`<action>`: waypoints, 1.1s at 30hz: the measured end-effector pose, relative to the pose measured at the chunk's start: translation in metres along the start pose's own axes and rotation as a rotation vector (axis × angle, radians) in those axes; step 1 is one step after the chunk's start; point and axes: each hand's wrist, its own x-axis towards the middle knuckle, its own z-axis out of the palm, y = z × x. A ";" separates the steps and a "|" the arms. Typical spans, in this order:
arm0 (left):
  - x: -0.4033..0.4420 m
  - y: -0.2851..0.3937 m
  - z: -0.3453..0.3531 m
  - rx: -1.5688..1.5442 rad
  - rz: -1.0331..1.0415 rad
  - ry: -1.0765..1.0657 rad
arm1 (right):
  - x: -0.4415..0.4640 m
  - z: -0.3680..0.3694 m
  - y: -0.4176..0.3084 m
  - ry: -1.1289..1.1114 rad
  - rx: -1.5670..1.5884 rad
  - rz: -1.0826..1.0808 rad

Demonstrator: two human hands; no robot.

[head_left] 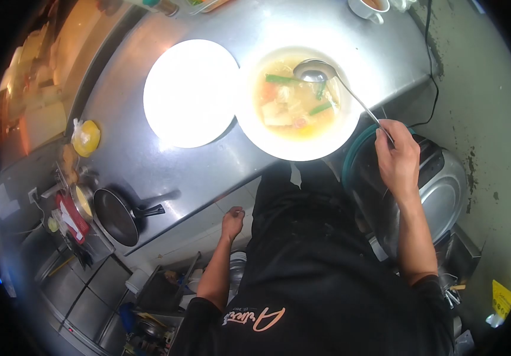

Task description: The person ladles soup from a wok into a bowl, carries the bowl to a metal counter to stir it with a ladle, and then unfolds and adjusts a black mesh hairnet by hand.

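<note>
1. Nearest to me, the left hand (pixel 233 222) hangs low, past the near edge of the metal table (pixel 131 160). Its fingers are curled in; I cannot tell if they press together.
2. On the near left, a black frying pan (pixel 115 216) sits by the table's edge, its handle pointing right.
3. The right arm reaches up from the near right, beside the table. The right hand (pixel 397 151) pinches the long handle of a ladle (pixel 313 72), knuckles up.
4. The big white bowl (pixel 297 149) is right at the near edge. It has yellowish soup (pixel 288 113) with green sticks and pale chunks. The ladle's round end is in the bowl, on the far right side.
5. Just left is a round white plate (pixel 190 92), so shiny I can't tell if it touches the bowl. Bare metal runs between plate and pan.
6. At the far right, a white cup (pixel 362 13) has something brown inside. A wall (pixel 481 113) stands to the right, past the table.
</note>
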 end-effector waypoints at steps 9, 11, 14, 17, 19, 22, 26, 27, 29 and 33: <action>-0.004 0.006 -0.001 -0.017 -0.025 0.002 | -0.003 -0.003 -0.012 -0.131 0.073 0.015; 0.000 -0.001 0.001 -0.005 0.005 0.006 | -0.006 -0.002 -0.015 -0.151 0.071 0.006; 0.002 -0.004 0.002 -0.018 -0.008 -0.011 | -0.011 -0.005 -0.019 -0.209 0.059 0.000; 0.003 -0.006 0.002 -0.013 0.008 -0.010 | -0.016 -0.007 -0.023 -0.280 0.051 -0.004; 0.003 -0.002 0.000 0.044 0.035 -0.008 | -0.016 -0.006 -0.024 -0.296 0.031 -0.019; 0.004 -0.005 0.002 0.046 0.059 0.005 | -0.018 0.001 -0.019 -0.269 -0.017 -0.042; 0.009 -0.021 0.002 0.212 0.283 0.043 | -0.016 0.011 -0.015 -0.212 -0.050 -0.073; 0.010 -0.023 0.004 0.134 0.189 0.034 | -0.015 0.012 -0.014 -0.197 -0.057 -0.086; 0.001 -0.004 0.001 -0.024 0.000 0.014 | -0.013 0.017 -0.010 -0.177 -0.078 -0.092; 0.002 -0.004 0.001 -0.041 -0.027 -0.003 | -0.009 0.019 -0.009 -0.150 -0.082 -0.084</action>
